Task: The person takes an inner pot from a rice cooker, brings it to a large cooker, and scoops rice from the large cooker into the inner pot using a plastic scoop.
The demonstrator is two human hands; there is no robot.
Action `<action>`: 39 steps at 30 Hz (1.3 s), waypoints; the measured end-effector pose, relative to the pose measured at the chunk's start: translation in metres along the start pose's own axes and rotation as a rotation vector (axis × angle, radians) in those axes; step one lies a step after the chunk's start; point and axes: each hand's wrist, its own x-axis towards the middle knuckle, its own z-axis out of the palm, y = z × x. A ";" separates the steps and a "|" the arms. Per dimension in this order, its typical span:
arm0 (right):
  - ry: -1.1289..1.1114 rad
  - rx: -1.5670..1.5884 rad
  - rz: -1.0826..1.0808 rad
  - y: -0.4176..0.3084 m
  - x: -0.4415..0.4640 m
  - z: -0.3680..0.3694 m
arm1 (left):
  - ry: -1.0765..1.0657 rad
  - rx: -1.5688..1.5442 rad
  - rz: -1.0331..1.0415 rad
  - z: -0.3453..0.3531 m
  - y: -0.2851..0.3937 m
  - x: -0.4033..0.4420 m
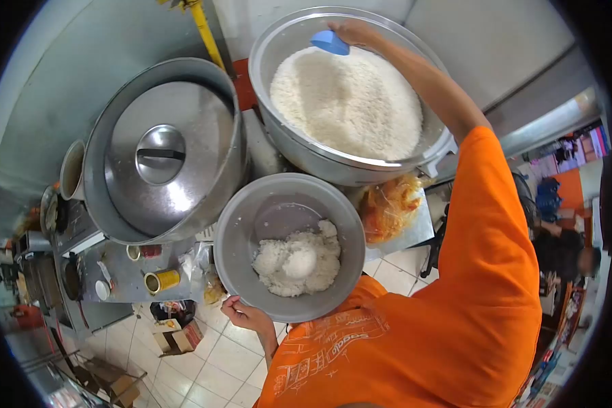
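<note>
My right hand [355, 32] grips a blue scoop [330, 42] over the far side of a large metal pot [299, 153], above the white rice [360, 102] heaped in it. Part of that hand's fingers is hidden behind the scoop. A grey bowl [234, 238] stands nearer to my body and holds clumps of white rice [299, 262] on its bottom. At the bowl's lower left rim is my left hand [248, 317], its fingers bent around the edge.
A big pot with a metal lid [197, 122] stands on the left. Plastic-wrapped orange food [391, 207] lies right of the bowl. A yellow can [162, 281] and a white-lidded jar [103, 290] are on the left counter. A cardboard box [178, 338] sits on the tiled floor.
</note>
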 end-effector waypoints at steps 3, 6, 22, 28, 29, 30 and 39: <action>-0.213 0.117 0.016 -0.035 0.009 0.024 | 0.016 -0.029 0.001 0.004 0.007 0.003; -0.576 0.134 0.188 -0.078 -0.011 0.028 | 0.042 -0.002 -0.034 0.002 0.005 0.002; -1.031 -0.039 0.061 -0.085 -0.166 0.033 | 0.067 -0.022 -0.001 0.004 0.007 0.005; -1.313 -0.025 0.215 -0.065 -0.216 -0.032 | 0.071 -0.005 0.024 0.005 0.011 0.010; -1.435 0.031 0.303 -0.054 -0.210 -0.038 | 0.082 -0.011 0.013 0.006 0.013 0.010; -1.556 0.090 0.394 -0.044 -0.204 -0.043 | 0.071 -0.017 -0.020 0.005 0.015 0.009; -0.944 0.515 0.221 -0.104 -0.254 -0.147 | 0.028 -0.065 -0.038 0.001 0.004 0.014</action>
